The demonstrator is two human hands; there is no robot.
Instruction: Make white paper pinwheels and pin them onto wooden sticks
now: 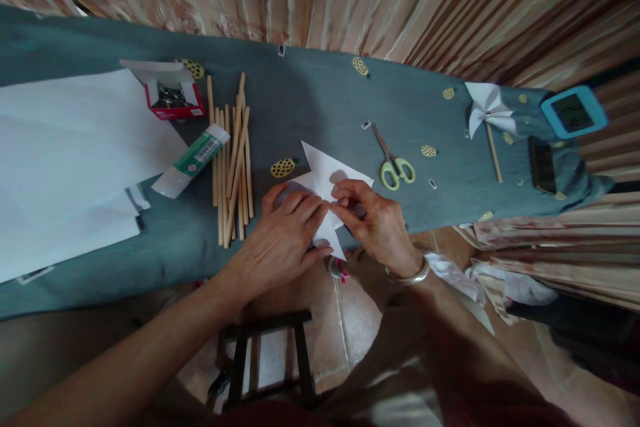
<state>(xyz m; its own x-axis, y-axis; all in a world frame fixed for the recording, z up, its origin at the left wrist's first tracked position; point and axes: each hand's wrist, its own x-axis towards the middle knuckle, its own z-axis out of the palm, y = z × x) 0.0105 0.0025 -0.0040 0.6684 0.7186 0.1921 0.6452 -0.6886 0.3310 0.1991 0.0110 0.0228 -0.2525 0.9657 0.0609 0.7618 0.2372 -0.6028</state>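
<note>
Near the front edge of the table, a white paper pinwheel [325,173] with pointed corners lies between my hands. My left hand [290,233] spreads over its left side, fingers closed down on the folded paper at the middle. From the right, my right hand [375,217] pinches at the pinwheel's centre with thumb and fingertips; anything small between them is hidden. Green-handled scissors [395,163] lie to the right, and a bundle of wooden sticks [233,167] lies to the left.
A glue stick [193,159], a red box of small metal pins [173,97] and white paper sheets [75,160] are on the left. At the right lie a finished pinwheel on a stick [490,113], a dark phone [541,163] and a blue-framed device [574,112]. A stool [270,327] stands below.
</note>
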